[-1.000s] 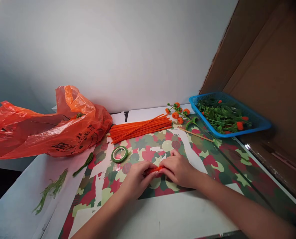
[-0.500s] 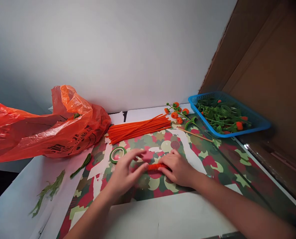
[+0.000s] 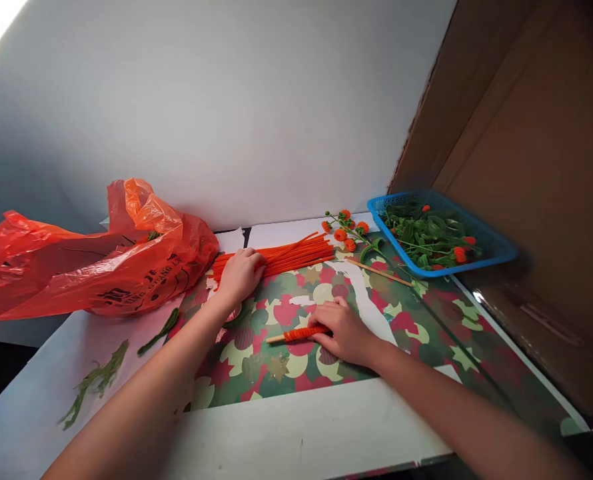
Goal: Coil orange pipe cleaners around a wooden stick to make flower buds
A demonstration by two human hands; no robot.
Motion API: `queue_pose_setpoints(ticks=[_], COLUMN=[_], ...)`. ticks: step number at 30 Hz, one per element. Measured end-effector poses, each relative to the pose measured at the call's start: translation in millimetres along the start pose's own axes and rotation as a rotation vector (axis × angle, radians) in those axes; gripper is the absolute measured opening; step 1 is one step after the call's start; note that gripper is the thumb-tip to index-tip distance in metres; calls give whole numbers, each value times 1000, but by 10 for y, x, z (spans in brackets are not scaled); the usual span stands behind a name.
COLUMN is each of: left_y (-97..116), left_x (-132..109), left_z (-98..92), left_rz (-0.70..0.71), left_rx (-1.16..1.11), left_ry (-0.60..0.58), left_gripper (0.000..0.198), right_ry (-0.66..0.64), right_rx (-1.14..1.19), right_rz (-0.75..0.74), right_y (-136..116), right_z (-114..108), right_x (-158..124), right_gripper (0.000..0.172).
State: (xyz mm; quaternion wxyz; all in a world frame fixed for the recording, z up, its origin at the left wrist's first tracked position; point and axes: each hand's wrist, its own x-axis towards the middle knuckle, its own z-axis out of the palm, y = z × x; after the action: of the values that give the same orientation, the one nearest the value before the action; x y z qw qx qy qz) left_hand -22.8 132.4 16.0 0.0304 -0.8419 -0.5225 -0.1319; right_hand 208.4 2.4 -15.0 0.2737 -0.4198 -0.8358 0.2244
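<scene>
My right hand point(image 3: 344, 335) is closed around the right part of a thin wooden stick point(image 3: 275, 339). An orange pipe cleaner point(image 3: 301, 333) is coiled round that stick, and the stick's bare left end pokes out. My left hand point(image 3: 244, 272) is on the left part of a bundle of orange pipe cleaners point(image 3: 296, 257), its fingers curled down onto them. The fingertips are partly hidden, so how many strands they grip does not show. Below the left wrist, a roll of green tape point(image 3: 239, 316) is mostly covered by the arm.
At left sits a red plastic bag point(image 3: 151, 280), with green fuzzy strips point(image 3: 159, 331) nearby. An orange flower stem point(image 3: 349, 232) and another stick point(image 3: 379, 272) lie by a blue basket point(image 3: 496, 257) of greenery. Cardboard point(image 3: 526, 167) rises at right, a wall behind.
My left hand has left the coiled stick and reached forward and left to the pipe cleaner bundle. The stick's bare end now shows. My right hand keeps its hold. The view has shifted slightly.
</scene>
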Motion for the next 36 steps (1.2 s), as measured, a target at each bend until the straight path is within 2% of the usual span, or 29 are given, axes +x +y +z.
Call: queue_pose_setpoints(ticks=[9,14,16,19,22,28,33,36], left_y=[-15,-43,-46,-23,8,55,107,118], left_x=[-36,-42,-20,79,252,539,594,597], left_z=[-82,-51,-32,-11,5,-16,-5,-12], left_rz=[6,49,55,78,68,52,60,83], left_rx=[-12,-25,-18,5,25,65,95,95], left_ry=[94,19,2,-117,-236,-387,-431,-410], left_gripper=[22,18,30,68,76,55,27,18], right_ry=[-35,2,18,26,36,30,51,54], right_rx=[19,33,39,41,48,50,56,56], right_rz=[-23,-16,-3,6,9,12,-5,-8], right_y=[6,13,14,12,10,19,36,45], right_z=[-3,-5,-1,4,5,5,26,40], right_x=[0,5,5,5,8,13,13,14], right_gripper=[6,6,7,7,8,7,7,8])
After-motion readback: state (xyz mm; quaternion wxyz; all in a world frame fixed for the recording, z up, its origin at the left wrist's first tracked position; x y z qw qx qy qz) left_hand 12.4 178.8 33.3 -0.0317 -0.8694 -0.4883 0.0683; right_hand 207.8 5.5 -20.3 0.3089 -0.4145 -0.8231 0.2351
